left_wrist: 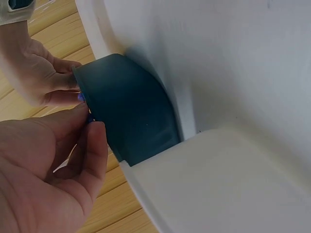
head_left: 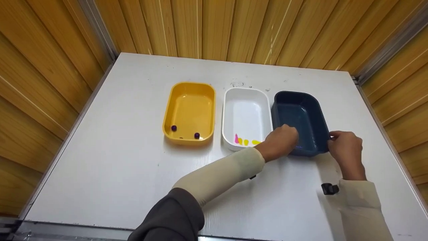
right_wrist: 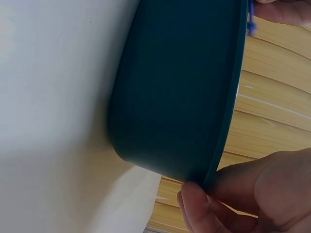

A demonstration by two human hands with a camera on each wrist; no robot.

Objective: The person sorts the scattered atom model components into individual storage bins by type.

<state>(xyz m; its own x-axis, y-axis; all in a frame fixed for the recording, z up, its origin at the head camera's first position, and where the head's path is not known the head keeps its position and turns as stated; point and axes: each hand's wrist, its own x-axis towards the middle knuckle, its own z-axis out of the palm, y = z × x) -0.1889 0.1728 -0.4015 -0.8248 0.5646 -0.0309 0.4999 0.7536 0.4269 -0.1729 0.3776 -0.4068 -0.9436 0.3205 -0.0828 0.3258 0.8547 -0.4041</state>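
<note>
A dark blue tray [head_left: 297,113] stands at the right of a row of three. At its right front corner my right hand [head_left: 346,149] grips the rim between thumb and fingers, as the right wrist view also shows. My left hand [head_left: 282,140] is over the near left part of this tray. Between its thumb and fingertips it pinches a small thin blue piece [right_wrist: 251,25], held at the near rim. Too little of the piece shows to tell its kind. More blue [left_wrist: 81,97] is visible between the two hands in the left wrist view.
Left of the dark tray stands a white tray [head_left: 247,108] with several yellow pieces [head_left: 246,142] and a pink piece [head_left: 236,138]. A yellow tray [head_left: 189,110] farther left holds dark purple beads [head_left: 197,135]. Wood-patterned walls [head_left: 217,30] border the white table [head_left: 110,160].
</note>
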